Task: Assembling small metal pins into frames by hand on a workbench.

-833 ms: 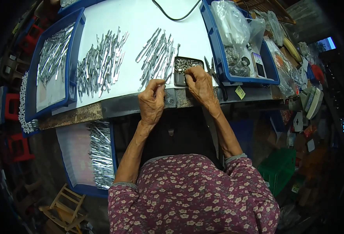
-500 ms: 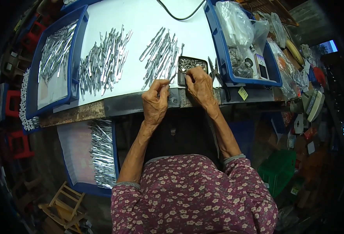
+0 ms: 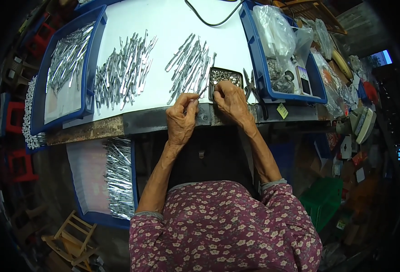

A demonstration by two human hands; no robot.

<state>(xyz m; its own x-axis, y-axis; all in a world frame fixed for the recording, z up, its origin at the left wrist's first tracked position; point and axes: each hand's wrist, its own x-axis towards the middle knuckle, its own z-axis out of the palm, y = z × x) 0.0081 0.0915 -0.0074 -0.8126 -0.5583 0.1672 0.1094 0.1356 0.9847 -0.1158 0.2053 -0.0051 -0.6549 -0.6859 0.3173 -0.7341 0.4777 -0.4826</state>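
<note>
My left hand is closed at the table's front edge, pinching a slim silver metal piece between thumb and fingertips. Just right of it, my right hand is bent over the near side of a small black tray. Its fingers are drawn together, and whatever they hold is hidden. Small shiny metal parts fill the tray. Beyond my left hand lies a loose pile of slim silver metal pieces, with a larger pile farther left.
Pliers lie right of the tray. A blue bin holding plastic bags stands at the right; another blue bin with silver pieces stands at the left. Below the table edge, a blue tray holds more pieces. A black cable crosses the far end.
The whole view has shifted slightly, with the table sitting a little lower in the picture. Both hands keep nearly the same pose, left pinching the metal piece, right at the tray.
</note>
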